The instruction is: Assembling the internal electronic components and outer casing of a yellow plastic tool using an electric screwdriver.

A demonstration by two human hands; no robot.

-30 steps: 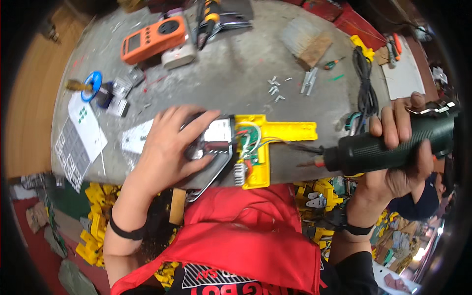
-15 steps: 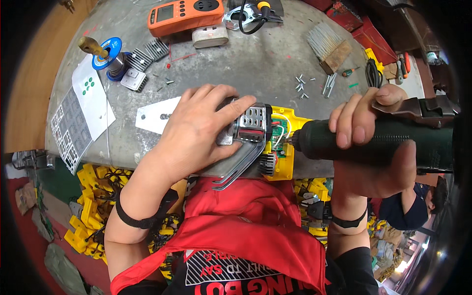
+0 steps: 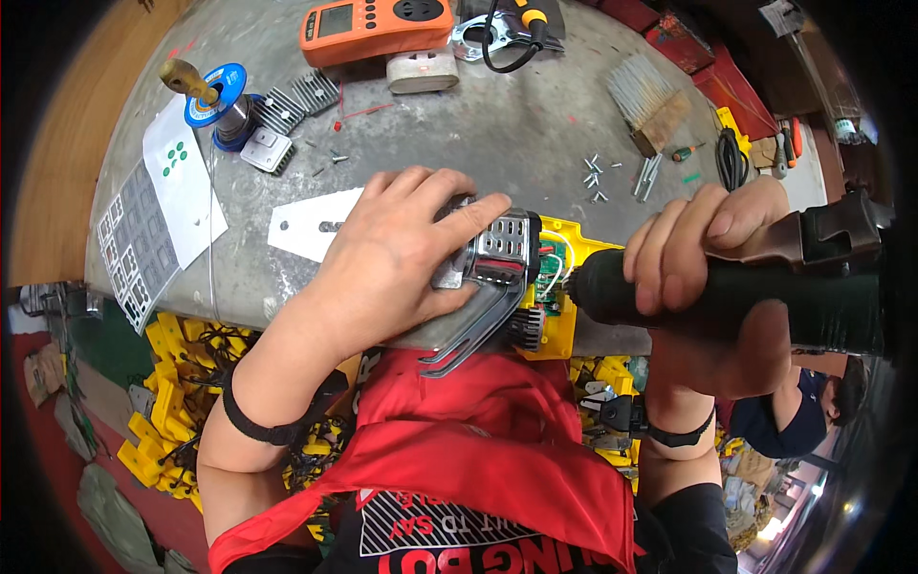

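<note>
My left hand (image 3: 397, 253) lies flat, palm down, over a yellow plastic device with an open housing and a metal heat-sink block (image 3: 516, 263) near the six o'clock edge of the grey table (image 3: 497, 124), my forearm coming up from seven o'clock with a black band at the wrist. The fingers of that hand are spread slightly and pressed down on the metal block, the index fingertip reaching toward three o'clock across its slotted top. My right hand (image 3: 708, 277) comes in from five o'clock and is wrapped tight around a dark green cylindrical power screwdriver (image 3: 765, 301), fingers curled over the top of the barrel, thumb underneath. The tool lies level, its nose pointing toward nine o'clock and meeting the yellow housing just beside green and white wires inside it. A bent grey metal bracket (image 3: 469, 335) hangs off the device over the table's edge. At twelve o'clock sits an orange meter (image 3: 373, 29); at two o'clock a wood-handled brush (image 3: 645, 110) with loose small screws (image 3: 598, 177) near it; at ten o'clock a blue spool (image 3: 215, 91).
</note>
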